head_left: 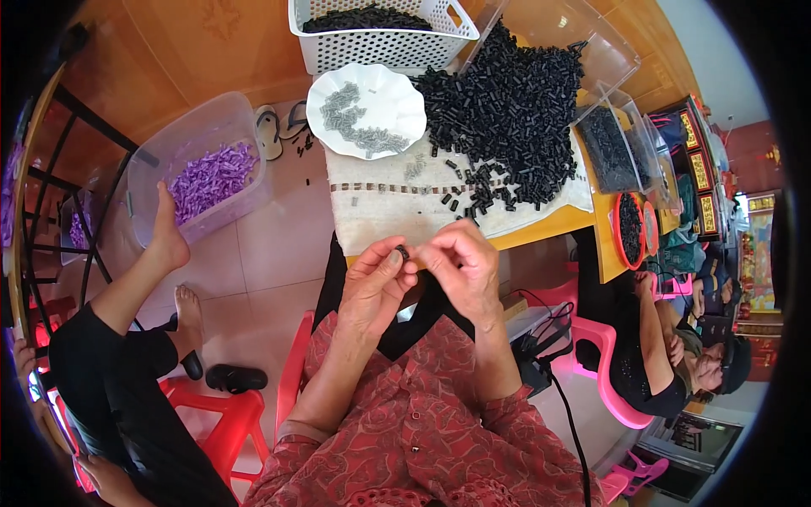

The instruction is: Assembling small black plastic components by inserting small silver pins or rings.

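Note:
Just in front of the table's near edge, my left hand [376,283] pinches a small black tube-shaped piece [403,253] between thumb and fingers. Close beside it, my right hand [463,269] has thumb and index finger pressed together near the piece's end. Whatever those fingertips hold is too small to make out. Beyond my hands, a big heap of similar black pieces [515,110] spreads over a whitish cloth [372,215] on the table. A scalloped white plate [397,89] carries many tiny clear parts [355,118], and a few more lie loose on the cloth.
Behind the plate stands a white perforated basket [380,52] with black pieces inside. Clear bins [612,148] and a red-rimmed bowl [629,230] are at right. A tub of purple pieces [211,177] sits on the floor at left. People sit on both sides; a black cable [570,414] hangs beside me.

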Demonstrator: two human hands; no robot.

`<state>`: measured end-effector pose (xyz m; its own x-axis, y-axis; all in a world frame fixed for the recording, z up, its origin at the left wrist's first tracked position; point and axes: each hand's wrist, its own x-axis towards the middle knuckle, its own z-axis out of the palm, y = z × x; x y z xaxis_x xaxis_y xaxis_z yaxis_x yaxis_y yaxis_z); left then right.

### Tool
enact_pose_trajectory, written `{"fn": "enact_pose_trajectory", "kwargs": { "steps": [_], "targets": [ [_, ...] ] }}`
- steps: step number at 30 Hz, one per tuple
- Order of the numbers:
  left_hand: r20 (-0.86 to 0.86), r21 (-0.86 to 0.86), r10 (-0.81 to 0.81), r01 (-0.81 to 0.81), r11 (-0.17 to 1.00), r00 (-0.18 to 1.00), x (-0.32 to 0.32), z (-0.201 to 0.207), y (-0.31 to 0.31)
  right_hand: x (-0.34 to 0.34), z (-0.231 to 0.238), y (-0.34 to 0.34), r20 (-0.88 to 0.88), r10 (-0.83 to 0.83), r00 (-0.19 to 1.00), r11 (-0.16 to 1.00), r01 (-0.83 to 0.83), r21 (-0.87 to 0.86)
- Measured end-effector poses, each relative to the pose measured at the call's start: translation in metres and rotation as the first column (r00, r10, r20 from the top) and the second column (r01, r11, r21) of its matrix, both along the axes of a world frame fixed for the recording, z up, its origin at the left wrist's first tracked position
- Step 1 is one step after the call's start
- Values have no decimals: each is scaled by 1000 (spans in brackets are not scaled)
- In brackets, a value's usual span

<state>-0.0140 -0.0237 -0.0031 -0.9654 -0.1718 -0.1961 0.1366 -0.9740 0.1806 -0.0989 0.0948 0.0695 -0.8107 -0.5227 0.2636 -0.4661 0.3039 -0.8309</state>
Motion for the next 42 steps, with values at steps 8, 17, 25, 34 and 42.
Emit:
{"fn": "enact_pose_trajectory", "kwargs": {
  "steps": [8, 17, 25, 34, 42],
  "targets": [
    [65, -47, -21, 24, 999, 998, -1, 6, 2, -87, -23, 10, -410, -237, 881, 881, 372, 291],
    [31, -56, -30, 32, 998, 999, -1, 1, 2, -109, -32, -10, -370, -193, 909, 736, 383, 558],
    [80, -63, -25, 30, 998, 996, -2, 6, 2, -94, -30, 11, 283, -306, 909, 952, 293, 89],
    [91, -87, 7, 1, 996, 996, -3, 5, 4, -30, -21, 19, 640, 22, 768, 917, 240, -319],
    [89, -88, 49, -41, 995, 995, -2, 3, 6, 4, -18, 16, 629, 40, 777, 905, 238, -352]
  ]
}}
